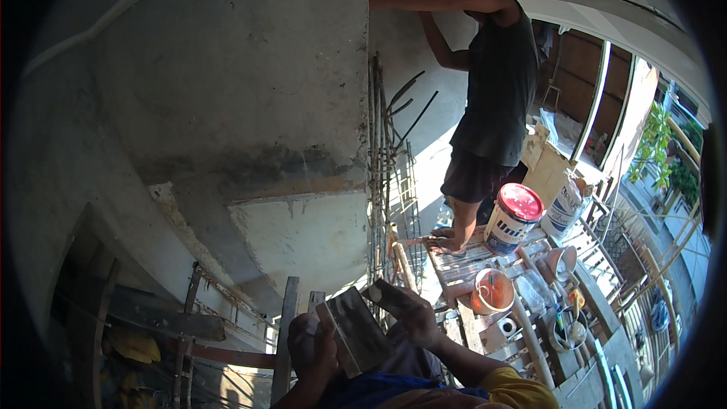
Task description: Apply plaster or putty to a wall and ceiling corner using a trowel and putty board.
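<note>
Your left hand grips the grey plastering board from below; your right hand pinches its upper corner, near the orange bucket.

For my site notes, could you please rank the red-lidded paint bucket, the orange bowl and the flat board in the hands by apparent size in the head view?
1. Flat board, though nearness to the camera enlarges it.
2. Red-lidded paint bucket.
3. Orange bowl.
</note>
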The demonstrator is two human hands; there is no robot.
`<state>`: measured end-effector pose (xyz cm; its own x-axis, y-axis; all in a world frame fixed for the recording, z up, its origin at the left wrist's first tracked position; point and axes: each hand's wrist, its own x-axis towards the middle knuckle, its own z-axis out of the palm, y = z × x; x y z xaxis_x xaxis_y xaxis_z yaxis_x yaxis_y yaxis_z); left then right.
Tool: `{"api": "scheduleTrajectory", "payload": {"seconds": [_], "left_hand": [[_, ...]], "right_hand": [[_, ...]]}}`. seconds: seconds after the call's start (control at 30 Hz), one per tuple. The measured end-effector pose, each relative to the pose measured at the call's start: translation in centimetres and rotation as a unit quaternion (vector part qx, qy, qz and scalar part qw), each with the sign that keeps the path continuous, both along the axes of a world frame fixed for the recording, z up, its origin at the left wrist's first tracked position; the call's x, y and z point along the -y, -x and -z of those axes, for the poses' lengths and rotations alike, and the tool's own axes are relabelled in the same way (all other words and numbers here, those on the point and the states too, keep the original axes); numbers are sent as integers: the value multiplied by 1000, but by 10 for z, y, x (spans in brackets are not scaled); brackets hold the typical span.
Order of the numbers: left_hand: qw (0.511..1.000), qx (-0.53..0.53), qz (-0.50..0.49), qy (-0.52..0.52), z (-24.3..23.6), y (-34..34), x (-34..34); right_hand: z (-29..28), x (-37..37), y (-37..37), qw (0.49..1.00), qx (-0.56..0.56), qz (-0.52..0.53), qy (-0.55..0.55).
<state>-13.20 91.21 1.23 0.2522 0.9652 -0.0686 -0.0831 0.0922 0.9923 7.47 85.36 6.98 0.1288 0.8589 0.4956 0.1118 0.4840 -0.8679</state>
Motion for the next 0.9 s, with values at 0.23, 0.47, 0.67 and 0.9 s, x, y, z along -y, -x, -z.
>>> {"api": "scheduleTrajectory", "payload": {"seconds": [0.23,0.47,0.67,0.9], "left_hand": [[906,320,76,266,-13,15,-24],[898,291,109,312,17,0,-30],[984,160,-65,-46,-59,7,-26],[967,-173,-18,-187,-4,13,-24]], "right_hand": [[43,-3,-40,915,394,81,14],[26,5,0,929,327,98,-141],[46,-1,-33,937,155,159,268],[61,-16,-12,892,-244,-51,377]]}}
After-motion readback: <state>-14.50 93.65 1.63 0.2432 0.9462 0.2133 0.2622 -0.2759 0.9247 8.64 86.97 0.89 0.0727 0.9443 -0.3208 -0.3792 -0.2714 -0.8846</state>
